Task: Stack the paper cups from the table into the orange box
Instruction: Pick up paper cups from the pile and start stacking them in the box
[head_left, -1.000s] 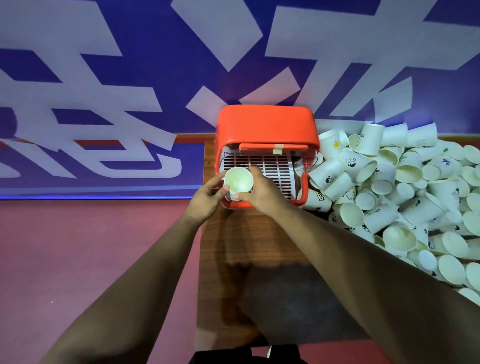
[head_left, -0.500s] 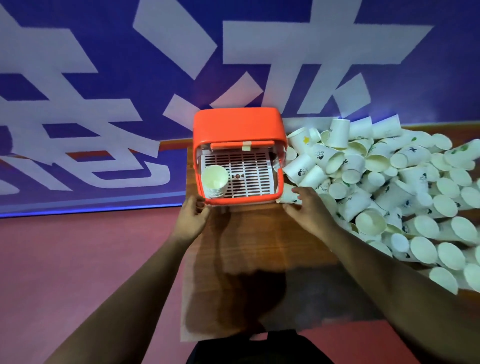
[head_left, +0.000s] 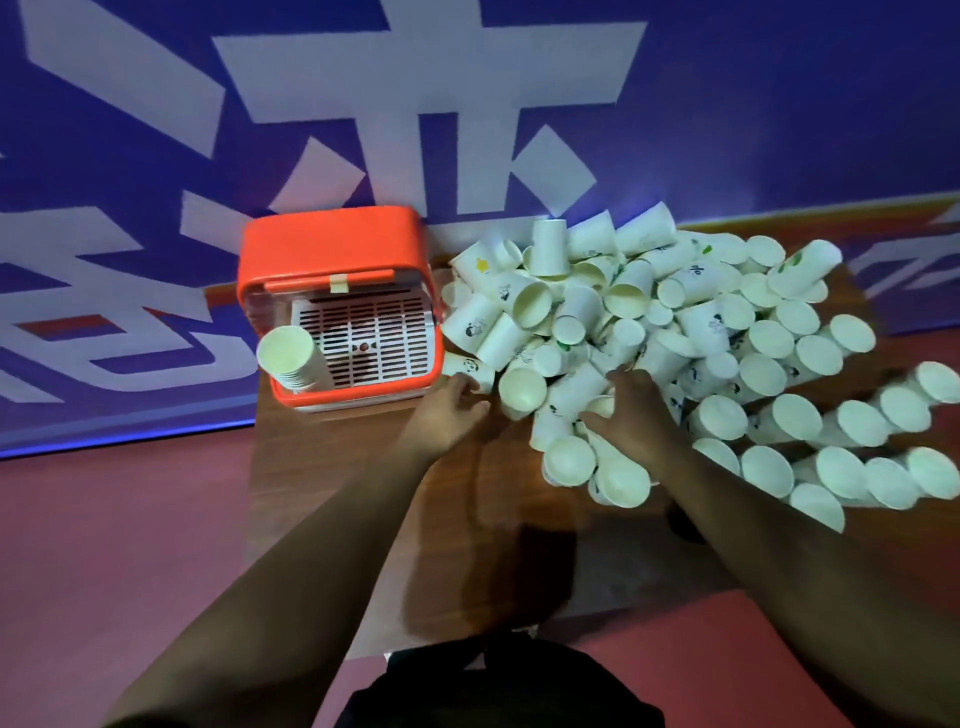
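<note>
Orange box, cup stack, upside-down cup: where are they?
orange box (head_left: 332, 239), head view, its top panel.
cup stack (head_left: 285, 351), head view, top cup's mouth.
upside-down cup (head_left: 549, 249), head view, its side wall.

Cannot count the nested white paper cups (head_left: 292, 358) in the front left corner of the orange plastic box (head_left: 332, 239); base hidden behind its front wall. Right of the box, loose heap of white paper cups (head_left: 727, 322) cut off at the picture's right edge, prints too small to read. Fingertips of the right hand (head_left: 631, 410) buried in that heap; left hand (head_left: 447, 413) blurred at the box's front right corner, grip unclear.
</note>
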